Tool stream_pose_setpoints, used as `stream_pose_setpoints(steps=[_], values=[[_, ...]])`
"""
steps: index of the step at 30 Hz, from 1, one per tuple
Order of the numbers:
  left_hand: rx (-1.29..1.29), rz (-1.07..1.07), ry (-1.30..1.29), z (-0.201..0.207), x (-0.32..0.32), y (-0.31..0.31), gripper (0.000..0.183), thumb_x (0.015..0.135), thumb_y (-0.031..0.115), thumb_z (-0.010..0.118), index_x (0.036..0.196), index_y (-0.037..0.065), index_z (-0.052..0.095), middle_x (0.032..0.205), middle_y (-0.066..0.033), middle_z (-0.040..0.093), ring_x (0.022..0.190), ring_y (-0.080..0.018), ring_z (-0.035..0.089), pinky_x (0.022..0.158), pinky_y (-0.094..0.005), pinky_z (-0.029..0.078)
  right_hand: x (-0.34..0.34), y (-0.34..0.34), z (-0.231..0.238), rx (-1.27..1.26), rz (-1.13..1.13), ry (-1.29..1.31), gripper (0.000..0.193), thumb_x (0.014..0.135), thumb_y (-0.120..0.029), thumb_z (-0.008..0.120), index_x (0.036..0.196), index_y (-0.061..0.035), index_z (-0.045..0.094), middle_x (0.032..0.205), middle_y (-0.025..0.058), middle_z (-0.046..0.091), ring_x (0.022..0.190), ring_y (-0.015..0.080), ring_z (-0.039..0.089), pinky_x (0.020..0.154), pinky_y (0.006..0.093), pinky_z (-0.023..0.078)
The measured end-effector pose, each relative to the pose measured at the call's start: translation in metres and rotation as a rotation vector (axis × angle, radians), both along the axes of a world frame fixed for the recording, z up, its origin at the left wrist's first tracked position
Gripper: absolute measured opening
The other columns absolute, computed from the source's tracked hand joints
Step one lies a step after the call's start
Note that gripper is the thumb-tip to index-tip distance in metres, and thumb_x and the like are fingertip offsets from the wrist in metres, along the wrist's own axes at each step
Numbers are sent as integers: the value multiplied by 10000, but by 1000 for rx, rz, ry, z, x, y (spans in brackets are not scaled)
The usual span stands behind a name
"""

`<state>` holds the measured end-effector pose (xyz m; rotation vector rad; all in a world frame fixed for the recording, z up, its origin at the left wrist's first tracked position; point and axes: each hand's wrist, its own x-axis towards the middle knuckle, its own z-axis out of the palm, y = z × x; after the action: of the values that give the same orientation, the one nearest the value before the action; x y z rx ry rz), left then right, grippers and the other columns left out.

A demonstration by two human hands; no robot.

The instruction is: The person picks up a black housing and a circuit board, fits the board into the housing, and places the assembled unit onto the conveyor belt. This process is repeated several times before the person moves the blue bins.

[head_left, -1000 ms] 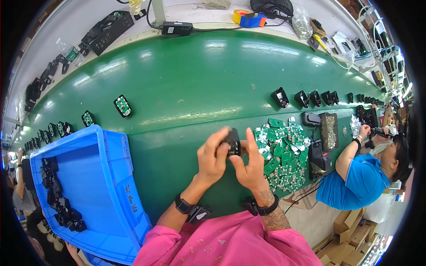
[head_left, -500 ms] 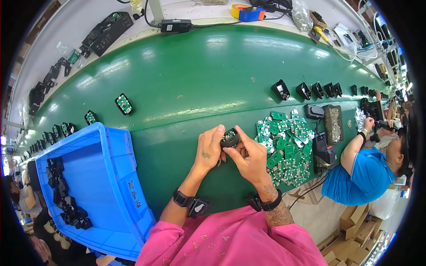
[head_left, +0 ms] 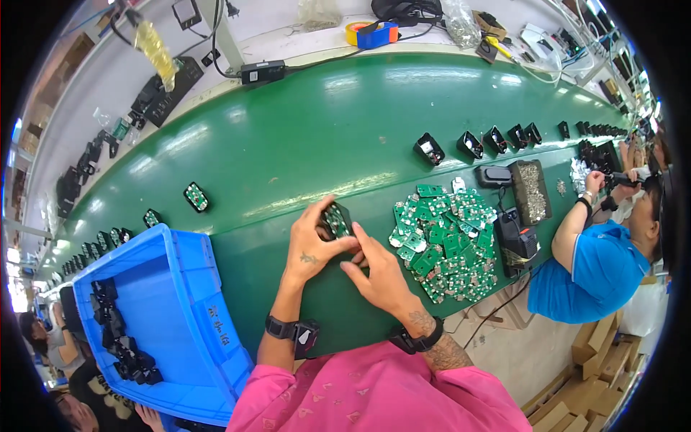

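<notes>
My left hand [head_left: 311, 243] grips a small black housing with a green circuit board in it [head_left: 336, 220], held just above the green conveyor belt [head_left: 302, 144]. My right hand [head_left: 378, 273] sits beside it, its forefinger reaching up against the housing's lower right edge; nothing else is in that hand. A pile of loose green circuit boards [head_left: 440, 241] lies right of my right hand. Two finished housings with boards, one [head_left: 196, 196] and another [head_left: 152, 217], rest on the belt to the left.
A blue bin [head_left: 180, 317] with several black housings stands at my left. Open black housings [head_left: 468, 144] line the belt at the right. A tray of small screws [head_left: 530, 191] and a black tool [head_left: 518, 241] lie beyond the pile. A person in a blue shirt [head_left: 586, 270] works at the right.
Both hands with the housing have shifted slightly forward and left over the belt. My right hand has come off the housing's top and now touches it with a forefinger.
</notes>
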<state>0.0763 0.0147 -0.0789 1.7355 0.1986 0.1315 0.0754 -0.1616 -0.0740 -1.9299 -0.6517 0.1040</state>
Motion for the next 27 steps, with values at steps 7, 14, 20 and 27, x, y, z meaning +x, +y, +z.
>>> stream_pose_setpoints(steps=[7,14,20,27], values=[[806,368,-216,8,46,65,782,629,240,868,1306,22,543,1216,-193,560,1086,-358,562,940,-408,473,-35,-18,-21,-37,116,-179,410,790,-55,716,1174,16,591,1045,146,580,924,326,592,804,402,510],[1310,302,-65,3,55,83,893,658,335,850,1404,53,449,1390,-198,453,1234,-404,451,1061,-490,358,-32,-28,-29,55,86,-175,265,796,-86,692,1035,1,620,1030,131,563,934,316,574,818,399,492],[754,-100,-163,11,102,-43,891,764,347,795,1450,-10,353,1409,-248,390,1297,-391,412,1057,-503,378,-38,-36,-39,156,55,-197,208,812,-117,682,984,-14,623,969,129,568,901,317,581,803,397,492],[899,-161,-188,-11,179,-150,840,795,303,770,1435,-39,347,1373,-254,415,1231,-395,481,1023,-441,422,-43,-99,-5,186,172,-157,100,800,-129,674,841,-54,622,890,68,598,814,279,609,709,371,508]])
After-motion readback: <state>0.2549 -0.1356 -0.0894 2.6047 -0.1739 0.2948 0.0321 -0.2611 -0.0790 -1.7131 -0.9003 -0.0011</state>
